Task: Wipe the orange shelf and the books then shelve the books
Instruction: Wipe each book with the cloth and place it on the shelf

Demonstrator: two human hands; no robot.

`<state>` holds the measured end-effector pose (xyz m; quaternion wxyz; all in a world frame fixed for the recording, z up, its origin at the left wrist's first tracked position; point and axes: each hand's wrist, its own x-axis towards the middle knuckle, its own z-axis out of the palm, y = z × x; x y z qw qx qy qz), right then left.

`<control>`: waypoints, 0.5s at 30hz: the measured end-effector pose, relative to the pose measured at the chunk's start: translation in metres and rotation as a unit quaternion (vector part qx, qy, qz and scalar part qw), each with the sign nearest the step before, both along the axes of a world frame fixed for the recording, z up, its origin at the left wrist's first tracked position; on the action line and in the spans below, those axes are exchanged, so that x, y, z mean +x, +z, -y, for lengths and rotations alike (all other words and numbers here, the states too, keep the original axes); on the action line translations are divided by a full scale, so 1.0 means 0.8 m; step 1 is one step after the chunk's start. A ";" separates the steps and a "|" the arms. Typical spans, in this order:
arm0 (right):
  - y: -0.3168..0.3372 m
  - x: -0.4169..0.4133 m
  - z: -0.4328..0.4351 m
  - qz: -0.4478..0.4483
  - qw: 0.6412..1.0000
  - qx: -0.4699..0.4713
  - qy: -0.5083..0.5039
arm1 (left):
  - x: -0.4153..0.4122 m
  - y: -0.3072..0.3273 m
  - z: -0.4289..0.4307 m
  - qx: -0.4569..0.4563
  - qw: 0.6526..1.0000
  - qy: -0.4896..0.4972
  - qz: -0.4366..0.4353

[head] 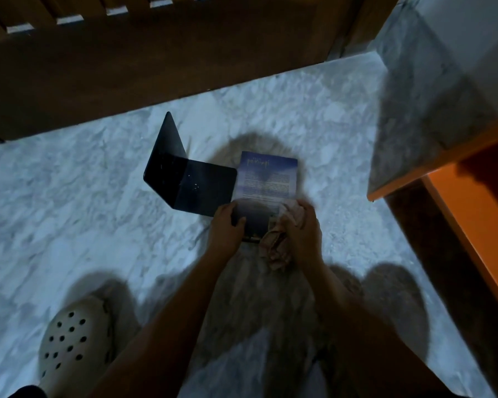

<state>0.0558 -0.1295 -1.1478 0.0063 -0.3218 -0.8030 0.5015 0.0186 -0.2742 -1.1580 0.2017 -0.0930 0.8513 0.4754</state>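
Observation:
A blue book (266,179) lies back cover up on the marble floor (69,211). My left hand (227,225) grips its near left edge. My right hand (304,228) holds a crumpled pinkish cloth (279,245) against the book's near right corner. The orange shelf (477,214) shows at the right edge of the view, its top edge lit and its underside dark.
A black L-shaped metal bookend (184,173) stands on the floor just left of the book, touching it. A dark wooden panel (156,53) runs along the far side. A foot in a beige perforated clog (75,340) rests at lower left. A marble wall (420,90) rises at right.

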 end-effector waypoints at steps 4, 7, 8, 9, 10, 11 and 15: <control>-0.004 0.000 -0.002 0.018 1.000 -0.014 0.005 | -0.002 -0.003 0.002 0.006 1.000 0.007 -0.002; -0.008 0.002 -0.001 0.003 1.000 -0.019 0.004 | 0.000 -0.007 0.003 0.009 1.000 0.006 -0.003; -0.009 0.003 0.000 -0.004 1.000 -0.019 0.006 | 0.000 -0.009 0.004 0.010 1.000 0.005 -0.003; -0.009 0.004 0.002 -0.010 1.000 -0.017 0.007 | 0.001 -0.010 0.005 0.012 1.000 0.005 -0.004; -0.008 0.004 0.004 -0.014 1.000 -0.013 0.007 | 0.002 -0.011 0.005 0.012 1.000 0.006 -0.007; -0.008 0.003 0.006 -0.020 1.000 -0.013 0.004 | 0.002 -0.012 0.005 0.010 1.000 0.006 -0.007; -0.006 -0.005 0.009 -0.052 0.998 -0.023 -0.004 | 0.005 -0.012 0.003 0.018 1.000 0.010 0.001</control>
